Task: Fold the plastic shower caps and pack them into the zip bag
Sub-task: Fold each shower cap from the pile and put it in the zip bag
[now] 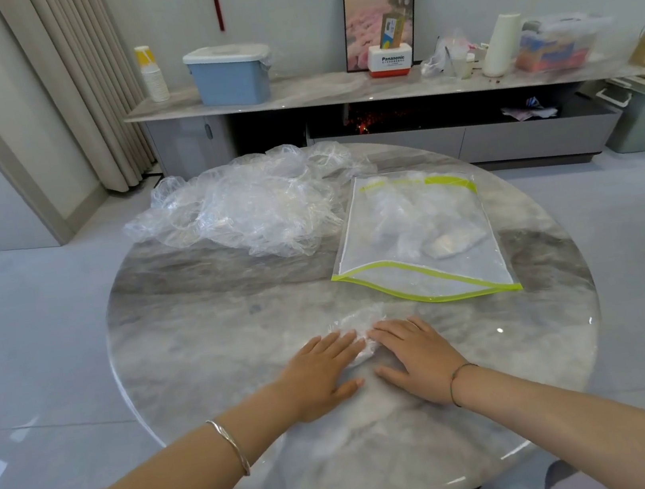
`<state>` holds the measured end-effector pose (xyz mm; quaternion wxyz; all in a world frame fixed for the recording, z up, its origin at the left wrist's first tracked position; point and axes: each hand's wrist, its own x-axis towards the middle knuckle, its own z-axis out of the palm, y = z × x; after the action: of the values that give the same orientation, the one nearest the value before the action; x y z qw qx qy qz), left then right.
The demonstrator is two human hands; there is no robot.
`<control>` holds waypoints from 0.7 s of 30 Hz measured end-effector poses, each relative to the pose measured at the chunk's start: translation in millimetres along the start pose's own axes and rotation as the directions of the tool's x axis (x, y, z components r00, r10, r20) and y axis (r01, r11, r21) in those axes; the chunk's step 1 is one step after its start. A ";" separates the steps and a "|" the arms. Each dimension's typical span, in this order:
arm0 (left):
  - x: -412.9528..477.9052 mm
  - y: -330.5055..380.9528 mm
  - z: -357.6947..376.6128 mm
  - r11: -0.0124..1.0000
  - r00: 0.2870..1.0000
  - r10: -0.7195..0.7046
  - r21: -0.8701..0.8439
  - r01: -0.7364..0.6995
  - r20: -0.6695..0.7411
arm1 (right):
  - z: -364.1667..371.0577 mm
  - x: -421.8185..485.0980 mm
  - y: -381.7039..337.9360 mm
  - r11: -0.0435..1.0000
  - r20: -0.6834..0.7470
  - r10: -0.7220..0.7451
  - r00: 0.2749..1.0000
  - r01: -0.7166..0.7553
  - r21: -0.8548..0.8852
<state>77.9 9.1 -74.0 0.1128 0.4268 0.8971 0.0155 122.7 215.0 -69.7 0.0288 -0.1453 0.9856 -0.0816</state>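
Head view: pressing shower cap (359,322) flat under spread left hand (323,374) and right hand (417,360), well inside table (202,346) edge, zip bag (433,269) near beyond.

Clear crumpled cap pile (248,205) beside green-edged zip bag (419,234) holding folded caps (431,228)

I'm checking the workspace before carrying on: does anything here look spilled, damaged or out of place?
Nothing looks spilled or damaged. Only the loose pile of shower caps seems to reach past the table edge at far left. The zip bag lies flat, and the left hand and right hand press one cap flat.
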 end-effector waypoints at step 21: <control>5.2 0.1 -20.8 0.927 0.912 -0.293 -0.321 0.197 -0.286 | -5.3 14.2 17.2 0.936 -0.117 0.128 0.985 -0.081 0.343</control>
<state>70.3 14.5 -54.7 0.0229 0.2805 0.9383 0.2010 103.8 228.0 -67.8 -0.0103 -0.0797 0.9630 -0.2573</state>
